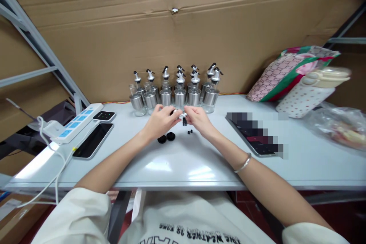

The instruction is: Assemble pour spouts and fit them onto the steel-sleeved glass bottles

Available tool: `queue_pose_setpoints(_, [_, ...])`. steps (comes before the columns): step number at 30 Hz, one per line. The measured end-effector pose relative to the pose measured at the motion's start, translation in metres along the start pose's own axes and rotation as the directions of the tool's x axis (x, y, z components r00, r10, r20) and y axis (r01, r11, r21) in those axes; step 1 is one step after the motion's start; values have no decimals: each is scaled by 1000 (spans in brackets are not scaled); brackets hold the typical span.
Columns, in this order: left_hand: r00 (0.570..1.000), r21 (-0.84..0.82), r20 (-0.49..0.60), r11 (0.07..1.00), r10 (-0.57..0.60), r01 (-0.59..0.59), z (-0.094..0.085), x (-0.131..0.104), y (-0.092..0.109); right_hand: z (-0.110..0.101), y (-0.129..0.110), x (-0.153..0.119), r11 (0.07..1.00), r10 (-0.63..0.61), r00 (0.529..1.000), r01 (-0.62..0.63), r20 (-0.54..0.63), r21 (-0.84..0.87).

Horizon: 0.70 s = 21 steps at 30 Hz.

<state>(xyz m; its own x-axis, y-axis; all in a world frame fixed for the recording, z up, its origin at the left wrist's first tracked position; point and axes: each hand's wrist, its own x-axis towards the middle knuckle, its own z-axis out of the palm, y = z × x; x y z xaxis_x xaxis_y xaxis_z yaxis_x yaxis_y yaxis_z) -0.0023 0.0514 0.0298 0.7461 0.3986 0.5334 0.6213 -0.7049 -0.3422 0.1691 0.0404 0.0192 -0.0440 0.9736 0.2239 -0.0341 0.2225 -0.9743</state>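
My left hand (pixel 160 121) and my right hand (pixel 198 119) meet above the table, fingertips pinched around a small silvery piece (pixel 183 115). Its exact form is mostly hidden by the fingers. Just below it are small black pieces (pixel 184 122); whether they hang from it or lie on the table I cannot tell. Two round black caps (pixel 170 136) lie near my left wrist. A pair of tiny black plugs (pixel 188 132) rests by my right hand. Behind the hands stand several glass bottles with steel sleeves (pixel 180 98), most topped by silver pourers with black levers (pixel 195 77).
On the left are a power strip (pixel 78 122), a small black-faced device (pixel 104 116), a phone (pixel 93 142) and white cables. To the right lie a partly blurred dark phone (pixel 254 137), a dotted bottle (pixel 305 97), a patterned bag (pixel 281 72) and a plastic bag (pixel 343 127). Cardboard (pixel 183 38) stands behind.
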Motion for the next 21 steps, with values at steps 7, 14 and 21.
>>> queue_pose_setpoints(7, [991, -35, -127, 999, -46, 42, 5, -22, -20, -37, -17, 9, 998, -58, 969, 64, -240, 18])
queue_pose_setpoints(14, [982, -64, -190, 998, -6, -6, 4, -25, -24, -41, -17, 7, 782, 106, 992, -127, -70, -610])
queue_pose_setpoints(21, [983, -109, -186, 994, 5, -25, 1, -24, -22, -41, -10, 6, 411, 278, 952, 2, 127, -912])
